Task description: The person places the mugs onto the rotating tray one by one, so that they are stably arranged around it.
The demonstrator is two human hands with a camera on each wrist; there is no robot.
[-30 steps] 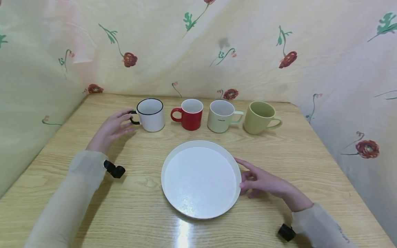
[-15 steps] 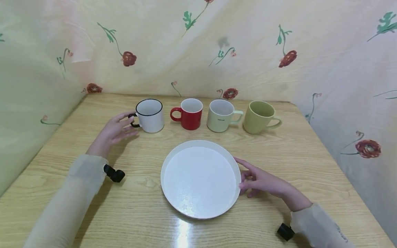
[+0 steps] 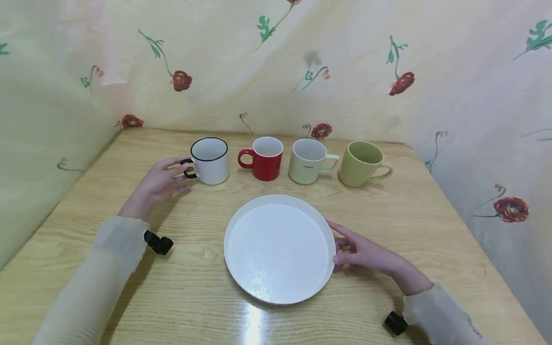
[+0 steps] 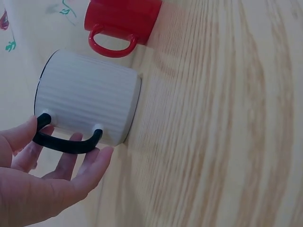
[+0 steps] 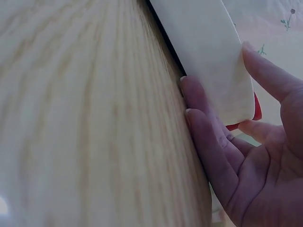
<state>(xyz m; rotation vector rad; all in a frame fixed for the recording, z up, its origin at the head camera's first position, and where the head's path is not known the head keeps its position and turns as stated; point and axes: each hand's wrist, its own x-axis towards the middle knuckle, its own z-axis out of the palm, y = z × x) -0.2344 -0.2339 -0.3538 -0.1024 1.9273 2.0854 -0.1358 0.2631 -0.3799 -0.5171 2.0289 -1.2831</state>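
Near the back left, my left hand (image 3: pixel 161 181) is at the black handle of a white mug (image 3: pixel 211 165) with a black rim. In the left wrist view the thumb touches the upper part of that handle (image 4: pixel 66 144), and the other fingers curve behind and below it. The mug stands upright on the table. My right hand (image 3: pixel 366 251) holds the right side of a round white tray (image 3: pixel 276 249) lying flat. Seen from the right wrist, its thumb lies at the tray's rim, two fingertips meet the bottom edge, and the index finger stretches along the wall.
Right of the white mug, a red mug (image 3: pixel 268 165), a pale green mug (image 3: pixel 304 167) and an olive green mug (image 3: pixel 358 167) stand in a row. Behind them hangs a flowered cloth (image 3: pixel 215 72). The wooden table (image 3: pixel 189 287) extends around the tray.
My left hand has moved slightly right, its thumb and fingers closing in on the white mug's handle. The right hand and tray have stayed in place.
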